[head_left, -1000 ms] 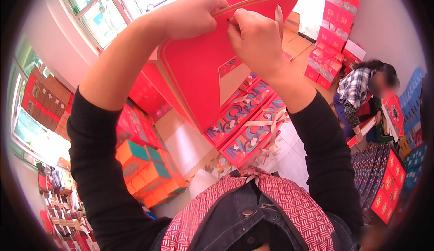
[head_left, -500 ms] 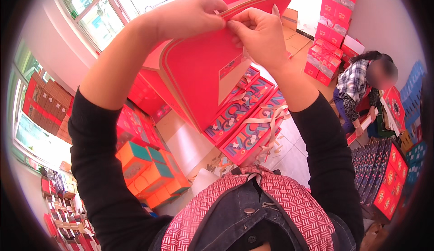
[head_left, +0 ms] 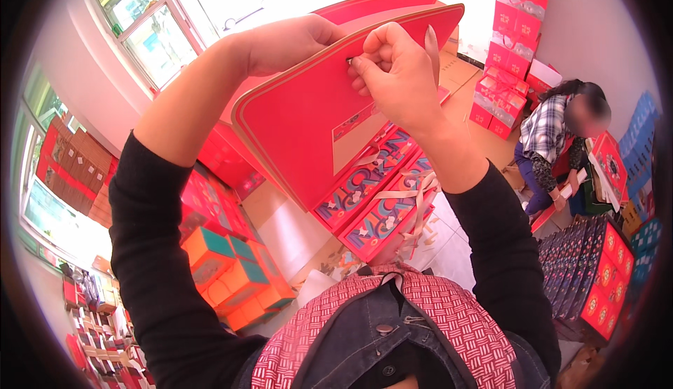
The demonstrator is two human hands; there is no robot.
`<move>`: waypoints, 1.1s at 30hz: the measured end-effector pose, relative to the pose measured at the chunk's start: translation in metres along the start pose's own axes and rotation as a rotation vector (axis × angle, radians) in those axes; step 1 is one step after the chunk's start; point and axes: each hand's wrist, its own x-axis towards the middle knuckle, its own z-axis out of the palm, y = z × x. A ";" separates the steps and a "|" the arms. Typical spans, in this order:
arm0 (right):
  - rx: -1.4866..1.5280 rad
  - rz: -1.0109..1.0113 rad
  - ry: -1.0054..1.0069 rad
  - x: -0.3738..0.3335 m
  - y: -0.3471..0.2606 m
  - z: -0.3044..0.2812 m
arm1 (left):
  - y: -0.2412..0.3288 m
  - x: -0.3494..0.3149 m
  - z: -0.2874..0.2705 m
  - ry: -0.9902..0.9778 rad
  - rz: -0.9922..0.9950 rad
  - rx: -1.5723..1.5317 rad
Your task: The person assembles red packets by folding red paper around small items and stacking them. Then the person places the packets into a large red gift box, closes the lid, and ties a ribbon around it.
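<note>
Held up in front of me is a large red gift box with rounded, gold-edged panels and a pale inside. My left hand reaches over the top edge of its near panel, and its fingertips are hidden behind that panel. Against the outer face, just below the edge, my right hand is closed in a pinch around something too small to make out, at a small dark spot. A pale ribbon-like strip stands beside the right hand.
Below the panel lie red boxes with blue lettering and cream ribbons. Orange-and-green boxes are stacked at left. At right, a person bends over boxes, near a tall red stack and dark patterned boxes.
My hands have come apart; the left has slid back behind the panel while the right pinches at its outer face. The near panel has turned more toward me.
</note>
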 end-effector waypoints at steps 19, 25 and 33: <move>-0.463 -0.223 -0.147 0.001 0.010 -0.018 | 0.022 -0.002 0.024 0.327 0.191 1.348; -0.149 -0.309 0.021 -0.018 0.006 -0.010 | 0.009 -0.004 0.010 0.546 0.331 1.140; -0.260 -0.499 -0.371 -0.103 -0.001 -0.043 | -0.010 -0.007 -0.007 0.479 -0.173 1.267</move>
